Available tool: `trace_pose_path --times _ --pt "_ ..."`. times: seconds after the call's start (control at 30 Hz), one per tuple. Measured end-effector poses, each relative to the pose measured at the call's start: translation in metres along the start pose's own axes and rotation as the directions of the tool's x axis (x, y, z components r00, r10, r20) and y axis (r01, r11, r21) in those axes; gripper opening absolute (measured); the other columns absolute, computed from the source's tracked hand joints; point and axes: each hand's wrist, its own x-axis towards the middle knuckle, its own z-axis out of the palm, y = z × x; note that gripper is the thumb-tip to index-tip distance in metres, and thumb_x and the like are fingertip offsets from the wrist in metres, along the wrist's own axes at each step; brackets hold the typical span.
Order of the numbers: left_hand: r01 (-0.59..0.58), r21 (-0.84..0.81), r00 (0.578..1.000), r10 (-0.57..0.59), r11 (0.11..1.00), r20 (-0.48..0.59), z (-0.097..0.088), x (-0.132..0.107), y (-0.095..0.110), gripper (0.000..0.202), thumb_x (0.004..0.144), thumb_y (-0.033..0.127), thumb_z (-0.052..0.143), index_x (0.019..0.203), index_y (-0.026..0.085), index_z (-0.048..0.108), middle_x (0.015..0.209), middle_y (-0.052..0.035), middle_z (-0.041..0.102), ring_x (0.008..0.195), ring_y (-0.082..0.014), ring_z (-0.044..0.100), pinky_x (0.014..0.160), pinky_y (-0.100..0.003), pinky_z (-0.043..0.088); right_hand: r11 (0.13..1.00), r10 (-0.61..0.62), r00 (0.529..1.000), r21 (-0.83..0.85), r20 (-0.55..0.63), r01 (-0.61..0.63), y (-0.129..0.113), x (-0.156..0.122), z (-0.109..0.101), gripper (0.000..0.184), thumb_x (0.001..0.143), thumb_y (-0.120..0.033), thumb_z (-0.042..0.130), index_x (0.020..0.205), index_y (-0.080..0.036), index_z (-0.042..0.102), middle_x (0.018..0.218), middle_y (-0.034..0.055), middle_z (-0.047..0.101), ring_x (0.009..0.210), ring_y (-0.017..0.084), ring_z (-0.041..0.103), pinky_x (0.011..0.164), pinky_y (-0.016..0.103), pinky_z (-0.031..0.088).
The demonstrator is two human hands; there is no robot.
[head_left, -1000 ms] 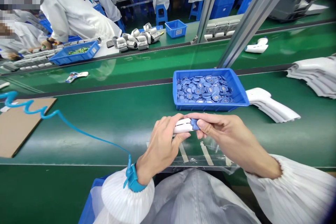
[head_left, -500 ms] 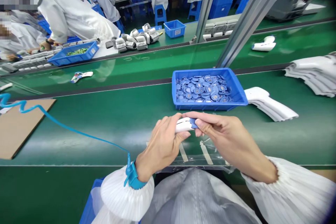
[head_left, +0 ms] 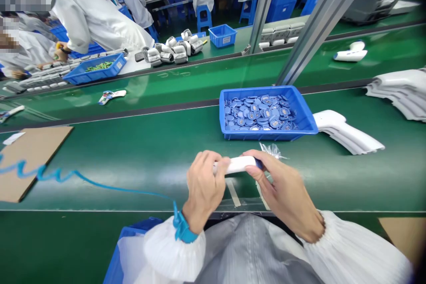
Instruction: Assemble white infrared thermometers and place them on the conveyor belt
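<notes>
Both my hands hold a slim white plastic housing (head_left: 238,165) level above the green conveyor belt (head_left: 133,151). My left hand (head_left: 203,186) grips one end, and my right hand (head_left: 279,191) pinches the other. A bit of blue shows at the housing's right end, mostly hidden by my right fingers. A clear plastic bag (head_left: 271,151) lies crumpled beneath my right hand. Just ahead of my hands stands a blue tray (head_left: 266,135) full of small blue oval parts. A blue strap (head_left: 182,227) circles my left wrist.
A stack of white pistol-shaped housings (head_left: 348,137) lies right of the tray. A blue coiled cord (head_left: 56,175) runs left across a cardboard sheet (head_left: 29,162). Metal posts and further belts stand beyond, where co-workers in white coats handle parts.
My hands have lowered and turned the white housing level, and its blue end is now mostly covered. The clear bag shows more beyond my right hand. The view has shifted slightly.
</notes>
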Motion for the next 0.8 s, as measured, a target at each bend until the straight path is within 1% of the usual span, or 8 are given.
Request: trace_pose_path --times 0.13,0.3,0.37,0.47,0.53,0.6,0.7,0.8 --pt "0.067 0.106 0.966 -0.037 0.992 -0.257 0.019 0.003 -0.007 0.050 0.104 0.034 0.045 0.056 0.021 0.048 0.055 -0.0028 0.054 0.055 -0.0155 0.043 0.059 -0.033 0.026 0.999 0.030 0.994 0.020 0.101 -0.032 -0.003 -0.005 -0.003 0.026 0.106 -0.042 0.043 0.113 -0.025 0.061 0.092 0.0029 0.070 0.071 0.017 0.063 0.065 0.030 0.049" --pt "-0.067 0.056 0.997 0.069 0.996 -0.039 0.000 0.024 -0.004 0.053 0.100 0.038 0.052 0.051 0.019 0.048 0.052 -0.0035 0.055 0.052 -0.0142 0.045 0.057 -0.032 0.026 0.993 0.020 0.963 0.103 0.268 -0.049 -0.003 0.002 0.000 0.028 0.102 -0.048 0.049 0.109 -0.025 0.064 0.096 0.0034 0.069 0.078 0.019 0.062 0.070 0.032 0.047" --pt "-0.062 -0.104 0.998 0.061 0.993 -0.013 -0.012 0.024 -0.002 0.047 0.101 0.043 0.052 0.061 0.020 0.059 0.068 -0.0056 0.066 0.064 -0.0167 0.057 0.064 -0.031 0.039 0.965 0.168 0.946 0.149 0.277 -0.215 -0.005 0.010 0.001 0.035 0.099 -0.055 0.049 0.098 -0.024 0.066 0.082 0.0025 0.067 0.069 0.018 0.058 0.063 0.031 0.044" --pt "-0.125 -0.373 0.971 0.036 0.920 -0.235 -0.021 0.018 0.001 0.033 0.102 0.043 0.050 0.083 0.021 0.066 0.098 -0.0083 0.071 0.093 -0.0221 0.065 0.084 -0.036 0.049 0.690 0.518 0.724 0.277 0.456 -0.669 -0.014 0.022 0.001 0.051 0.093 -0.070 0.047 0.075 -0.023 0.057 0.056 -0.0033 0.048 0.043 0.011 0.034 0.041 0.027 0.028" --pt "-0.138 -0.505 0.905 -0.099 0.852 -0.415 -0.019 0.017 0.002 0.036 0.103 0.041 0.048 0.074 0.022 0.057 0.083 -0.0050 0.065 0.083 -0.0203 0.063 0.081 -0.036 0.051 0.542 0.534 0.585 0.283 0.610 -0.791 -0.022 0.026 0.003 0.054 0.090 -0.074 0.045 0.070 -0.024 0.050 0.054 -0.0052 0.043 0.038 0.009 0.023 0.036 0.026 0.019" --pt "-0.068 -0.594 0.835 -0.280 0.801 -0.474 -0.014 0.022 0.003 0.044 0.104 0.042 0.043 0.064 0.023 0.046 0.066 -0.0009 0.053 0.067 -0.0170 0.057 0.071 -0.034 0.051 0.710 0.424 0.707 0.277 0.567 -0.648 -0.031 0.024 0.009 0.045 0.091 -0.067 0.049 0.079 -0.024 0.055 0.061 -0.0028 0.053 0.041 0.011 0.033 0.039 0.026 0.025" --pt "0.083 -0.619 0.810 -0.415 0.781 -0.414 -0.009 0.039 0.002 0.051 0.104 0.044 0.040 0.057 0.023 0.039 0.058 0.0006 0.046 0.056 -0.0146 0.051 0.062 -0.032 0.047 0.985 0.117 0.940 0.081 0.320 -0.151 -0.041 0.016 0.022 0.034 0.097 -0.050 0.044 0.092 -0.022 0.063 0.067 0.0019 0.060 0.051 0.014 0.044 0.050 0.028 0.027" --pt "0.143 -0.587 0.830 -0.420 0.797 -0.367 -0.007 0.052 -0.003 0.053 0.101 0.041 0.045 0.052 0.023 0.038 0.051 0.0015 0.042 0.050 -0.0131 0.046 0.057 -0.031 0.041 0.988 -0.022 0.967 -0.141 0.253 0.060 -0.042 0.009 0.034 0.041 0.101 -0.042 0.033 0.091 -0.017 0.065 0.060 0.0034 0.056 0.044 0.013 0.038 0.051 0.031 0.017"
